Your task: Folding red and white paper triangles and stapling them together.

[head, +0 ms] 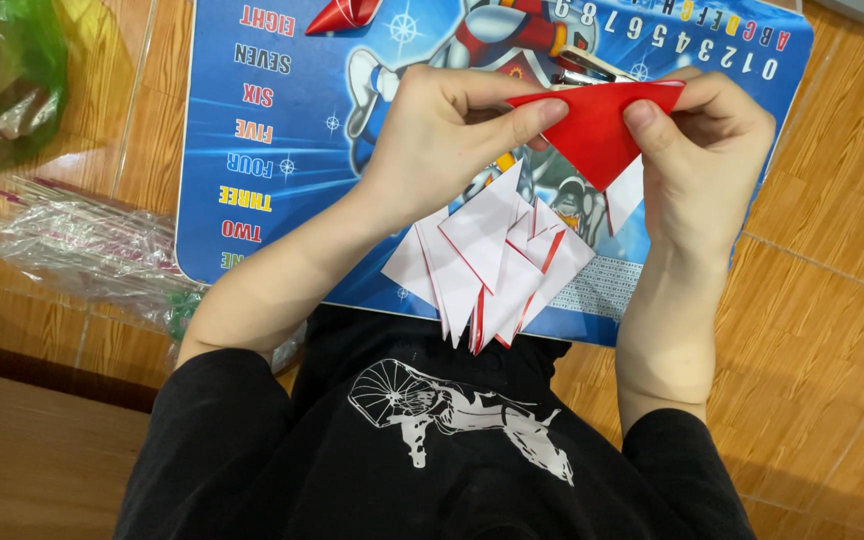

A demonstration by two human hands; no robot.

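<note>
Both my hands hold one red folded paper triangle point(597, 125) above a blue printed board point(282, 150). My left hand point(447, 125) pinches its left edge between thumb and fingers. My right hand point(702, 150) pinches its right corner. Below the hands, a pile of several folded white paper pieces with red edges point(492, 260) lies on the board's near edge. Another red folded piece point(344, 14) rests at the board's far edge. A stapler point(587, 68) shows partly behind the red paper.
The board lies on a wooden parquet floor point(832, 300). A clear bag of thin sticks point(82, 245) lies to the left. A green plastic bag point(2, 80) sits at the far left. My black shirt with a white print point(452, 440) fills the bottom.
</note>
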